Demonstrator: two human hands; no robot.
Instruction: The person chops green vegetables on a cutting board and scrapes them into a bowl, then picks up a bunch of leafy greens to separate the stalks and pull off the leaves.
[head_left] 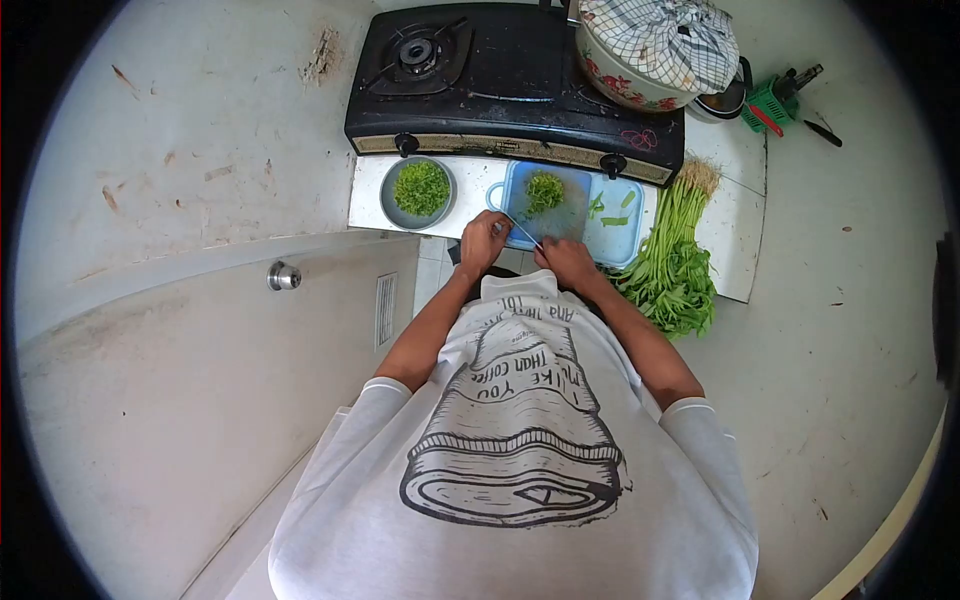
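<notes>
My right hand (567,262) is closed around the handle of a knife (524,233), at the near edge of the blue cutting board (575,222). The thin blade slants up and left toward my left hand (484,243). There my left fingers are curled together by the blade's tip; whether they pinch the blade or a bit of greens is too small to tell. On the board's darker part lies a small heap of chopped greens (545,191). A few cut green pieces (614,221) lie on its light blue right side.
A grey bowl (386,205) of chopped greens (421,188) stands at left. Long leafy stalks (672,235) hang over the counter's front edge at right. Behind is a black gas stove (510,60) with a cloth-covered floral pot (625,86). A green basket (770,102) holds utensils.
</notes>
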